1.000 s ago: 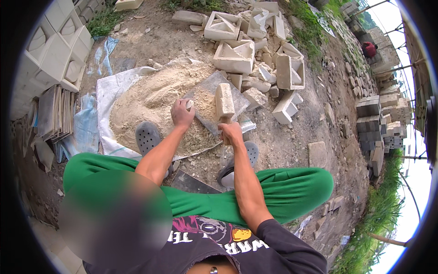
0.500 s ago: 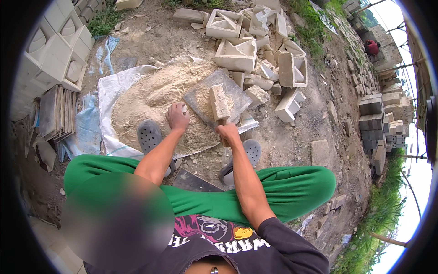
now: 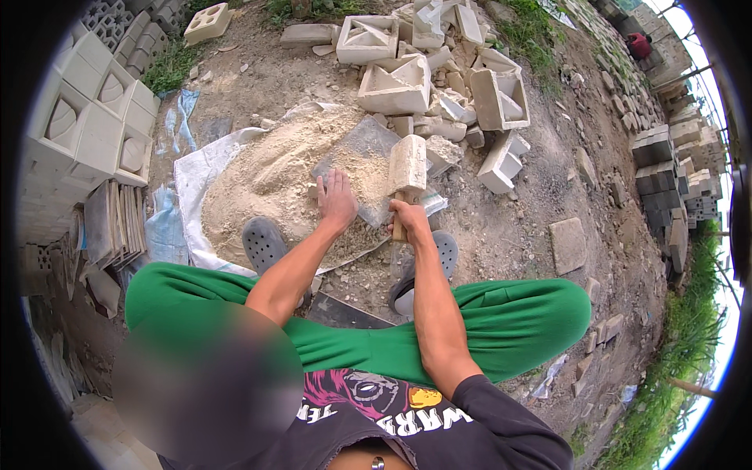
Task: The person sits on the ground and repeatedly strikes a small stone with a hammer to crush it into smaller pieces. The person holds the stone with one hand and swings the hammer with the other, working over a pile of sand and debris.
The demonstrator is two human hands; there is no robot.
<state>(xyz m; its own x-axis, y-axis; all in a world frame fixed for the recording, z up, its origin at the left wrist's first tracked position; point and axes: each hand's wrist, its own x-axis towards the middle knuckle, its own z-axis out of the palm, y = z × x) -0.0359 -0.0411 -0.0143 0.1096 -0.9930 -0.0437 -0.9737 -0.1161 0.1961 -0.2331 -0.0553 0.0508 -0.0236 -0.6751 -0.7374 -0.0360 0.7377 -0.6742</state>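
Concrete-caked mallet [image 3: 407,166] gripped in right hand [image 3: 409,222], left hand [image 3: 337,200] flat, open on slab [image 3: 362,149]: strike clear of fingers.

Dirt ground [image 3: 540,235]: sand-heaped sheet [image 3: 192,180], blocks [image 3: 395,82]

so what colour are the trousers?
Bright green trousers, seen clearly in the head view.

Seen from above: left hand [image 3: 337,198] spread flat on a grey flat stone slab [image 3: 362,166] beside a heap of pale sand [image 3: 266,176]. Right hand [image 3: 409,222] wrapped round the wooden handle of a pale rectangular block mallet [image 3: 407,166], head raised over the slab. Broken hollow cream concrete blocks [image 3: 399,82] piled beyond.
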